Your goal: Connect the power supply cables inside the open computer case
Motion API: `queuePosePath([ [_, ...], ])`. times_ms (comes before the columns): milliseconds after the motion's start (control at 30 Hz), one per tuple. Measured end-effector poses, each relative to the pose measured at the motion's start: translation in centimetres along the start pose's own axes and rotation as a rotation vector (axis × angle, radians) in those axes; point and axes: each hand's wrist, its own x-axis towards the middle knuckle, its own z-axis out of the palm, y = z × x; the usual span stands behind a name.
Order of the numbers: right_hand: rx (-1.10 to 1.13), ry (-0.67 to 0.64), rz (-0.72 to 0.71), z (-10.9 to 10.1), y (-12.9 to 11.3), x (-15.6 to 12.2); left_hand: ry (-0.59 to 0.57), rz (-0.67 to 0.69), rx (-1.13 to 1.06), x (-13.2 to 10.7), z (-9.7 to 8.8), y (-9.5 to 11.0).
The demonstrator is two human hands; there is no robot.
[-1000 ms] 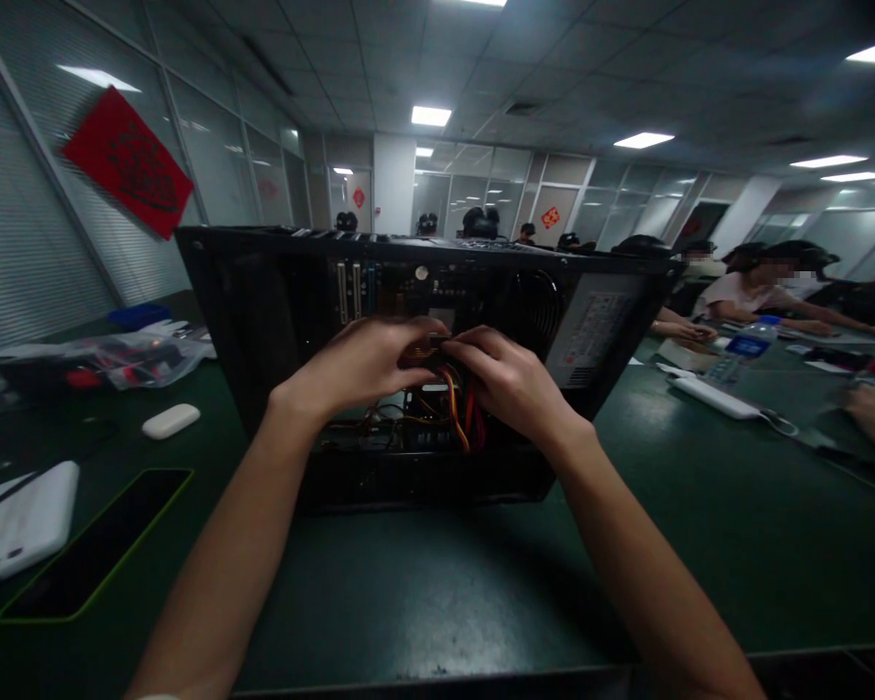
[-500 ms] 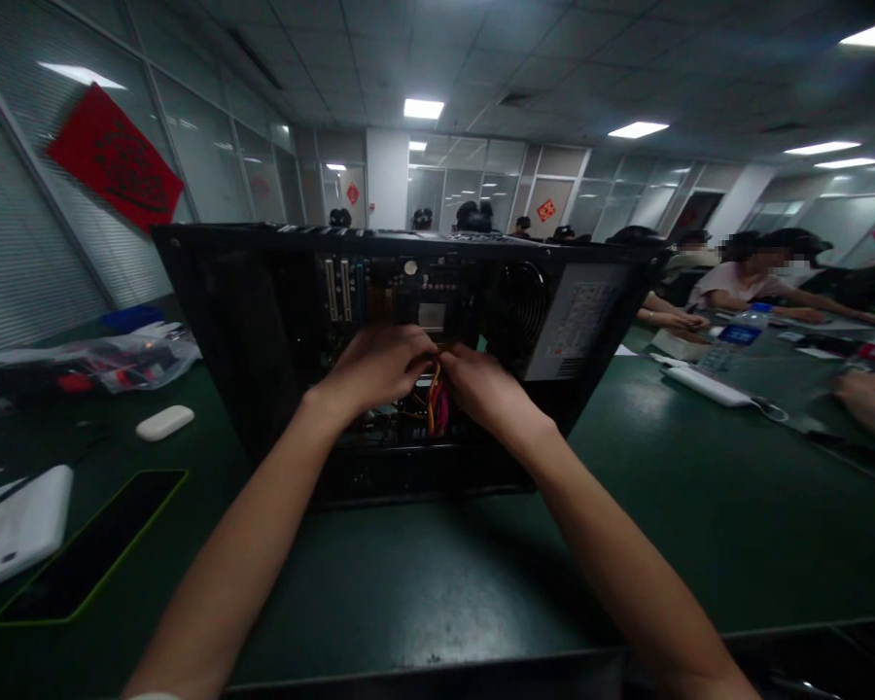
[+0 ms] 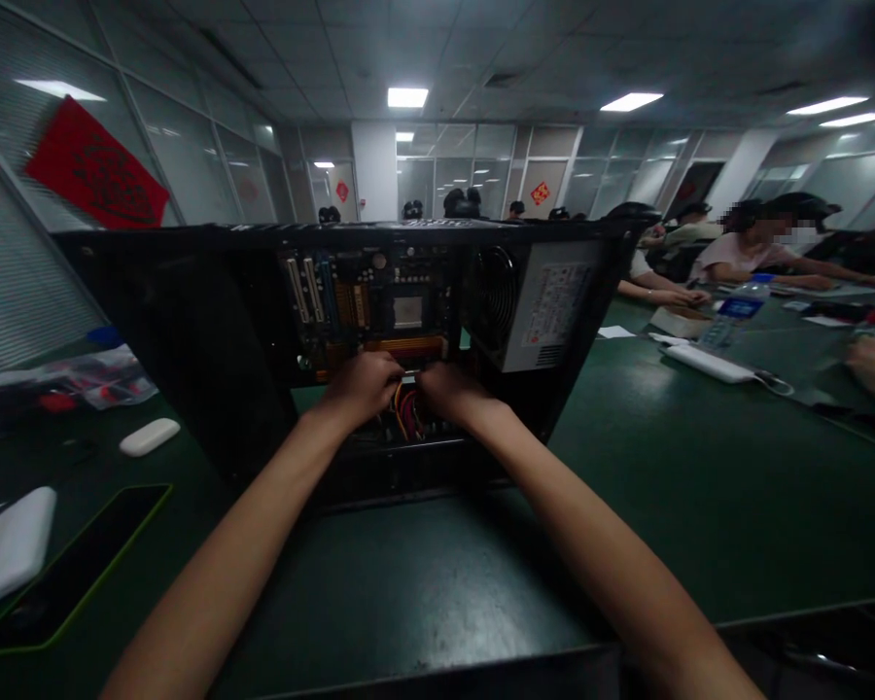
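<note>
A black computer case (image 3: 153,321) lies open towards me on the table, its motherboard (image 3: 408,277) and silver power supply (image 3: 554,311) exposed. Inside its lower middle, my left hand (image 3: 365,384) is closed, with thumb and fingers pinched at the top of a bundle of yellow, red and purple cables (image 3: 409,413). From the other side my right hand (image 3: 452,389) is closed at the same cables, its fingertips almost meeting the left ones. The cable ends between the fingers are hidden.
On the green table (image 3: 437,583) lie a white earbud case (image 3: 150,437), a dark, green-edged mat (image 3: 80,564), a white device (image 3: 15,544) and a plastic bag (image 3: 109,379). To the right are a water bottle (image 3: 740,306), a white power strip (image 3: 711,369) and people at work.
Both hands have shifted slightly down and left in view, still close together at the cables. More of the motherboard shows above them. The case appears farther left and its left side looks larger.
</note>
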Motion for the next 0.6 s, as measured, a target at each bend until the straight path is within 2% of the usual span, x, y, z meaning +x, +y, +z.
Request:
queuePosePath([
  [167, 0.009, 0.037, 0.002, -0.03, -0.2, -0.05, 0.081, -0.053, -0.101, -0.09, 0.42, 0.04],
  [600, 0.017, 0.091, 0.031, -0.11, -0.75, -0.38, 0.0, -0.152, 0.016, -0.21, 1.09, 0.04],
])
